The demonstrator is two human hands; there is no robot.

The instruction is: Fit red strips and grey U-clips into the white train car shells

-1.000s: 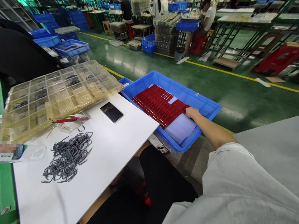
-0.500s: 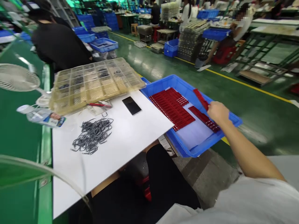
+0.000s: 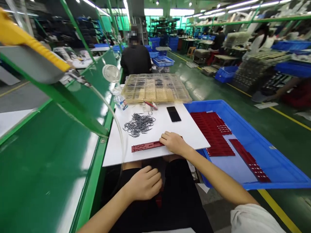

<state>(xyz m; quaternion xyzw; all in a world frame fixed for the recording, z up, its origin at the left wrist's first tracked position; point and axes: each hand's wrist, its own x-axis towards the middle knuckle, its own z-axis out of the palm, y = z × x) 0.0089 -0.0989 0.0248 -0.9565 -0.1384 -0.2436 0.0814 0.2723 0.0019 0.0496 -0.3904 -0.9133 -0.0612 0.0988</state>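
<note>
My right hand [image 3: 173,142] is closed on the right part of a long red plastic strip [image 3: 148,146] with cut-outs and raised details. The strip lies near the front edge of the white tabletop [image 3: 119,142], its left end uncovered. My left hand [image 3: 145,183] hovers over my lap, just off the table's front edge; its fingers are loosely bent, somewhat apart, and nothing shows in them. Behind the strip spreads a tangled pile of thin dark grey rubbery strands [image 3: 139,124]. More red plastic strips [image 3: 209,132] lie in rows inside the blue crate [image 3: 243,119] at right.
A black phone [image 3: 173,114] and a red-handled tool [image 3: 151,104] lie behind the pile. Farther back sits a clear compartment box [image 3: 155,87], with a bottle [image 3: 120,101] and small fan [image 3: 111,73] at left. A green post and hose [image 3: 114,116] border the table's left side.
My right hand has moved left from the blue crate to the tabletop, bringing a red plastic strip. My left hand has come into view, and the camera has turned right-to-left toward the table.
</note>
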